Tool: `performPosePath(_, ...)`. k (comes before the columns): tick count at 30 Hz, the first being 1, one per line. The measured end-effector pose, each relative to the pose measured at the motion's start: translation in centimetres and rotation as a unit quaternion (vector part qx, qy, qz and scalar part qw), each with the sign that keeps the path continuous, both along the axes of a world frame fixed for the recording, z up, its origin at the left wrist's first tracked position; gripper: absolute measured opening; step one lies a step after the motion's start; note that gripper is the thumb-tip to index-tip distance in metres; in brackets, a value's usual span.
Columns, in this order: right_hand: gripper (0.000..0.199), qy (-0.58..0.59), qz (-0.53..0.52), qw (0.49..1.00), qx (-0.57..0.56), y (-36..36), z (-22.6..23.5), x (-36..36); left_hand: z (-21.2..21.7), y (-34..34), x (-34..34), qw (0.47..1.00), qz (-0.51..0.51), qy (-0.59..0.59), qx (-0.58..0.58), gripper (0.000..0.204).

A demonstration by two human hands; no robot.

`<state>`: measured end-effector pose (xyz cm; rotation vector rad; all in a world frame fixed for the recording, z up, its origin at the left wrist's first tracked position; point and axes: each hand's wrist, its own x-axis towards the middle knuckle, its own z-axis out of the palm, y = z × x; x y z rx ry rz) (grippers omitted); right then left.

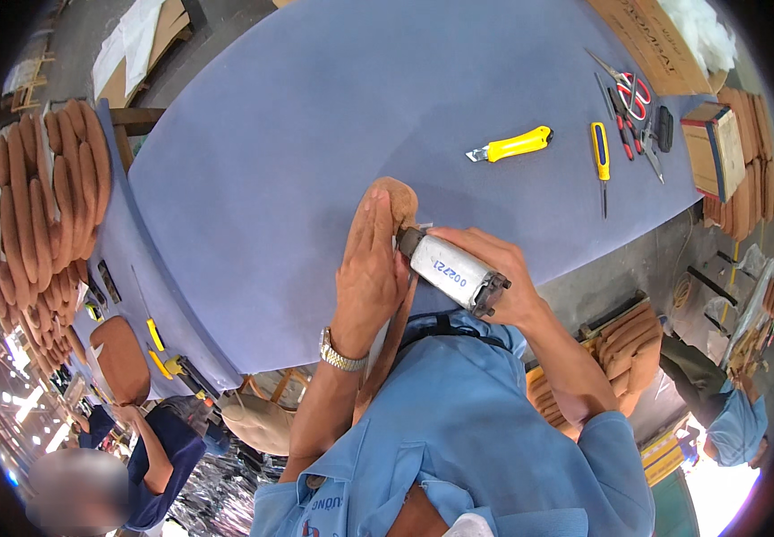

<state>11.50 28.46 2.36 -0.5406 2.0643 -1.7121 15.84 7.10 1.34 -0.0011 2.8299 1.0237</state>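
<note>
Near the table's front edge, a long brown fabric-covered padded piece (396,199) stretches from its rounded end back toward my body. My left hand (371,255) lies along it, fingers together and wrapped over its side, holding it. In my right hand (501,266) is a silver staple gun (451,268), with my fingers closed round its handle. Its dark nose touches or nearly touches the padded piece beside my left fingers; the exact contact is hidden. A small whitish scrap shows by the nose.
On the blue-covered table (271,179) lie a yellow utility knife (512,145), a yellow screwdriver (601,152), red-handled scissors (635,97) and pliers (621,121). Brown padded pieces (38,188) are stacked at left. A cardboard box (646,45) stands far right. A co-worker (168,456) works at lower left.
</note>
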Motion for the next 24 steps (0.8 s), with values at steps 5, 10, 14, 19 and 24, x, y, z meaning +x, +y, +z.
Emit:
performPosePath(5, 0.074, -0.014, 0.018, 1.0, -0.001, -0.2, 0.4, -0.9, 0.5, 0.0, -0.2, 0.999, 0.003, -0.017, 0.034, 0.089)
performPosePath(10, 0.075, -0.01, 0.039, 0.997, 0.066, -0.8, 1.7, -1.7, 0.7, 0.0, -0.5, 0.999, 0.01, -0.024, 0.043, 0.083)
performPosePath(14, 0.076, -0.052, 0.017, 0.998, 0.041, -0.7, 1.2, -1.1, 1.4, 0.3, -0.9, 0.998, 0.018, -0.017, 0.056, 0.08)
performPosePath(19, 0.073, 0.027, 0.036, 0.998, 0.045, 0.7, 1.8, -1.1, 0.1, 0.1, 0.2, 0.998, 0.042, 0.054, 0.015, 0.068)
performPosePath(24, 0.081, 0.073, 0.009, 0.977, 0.199, 5.4, -1.8, 0.8, 0.6, 0.4, 0.3, 0.995, 0.072, 0.071, -0.018, 0.06)
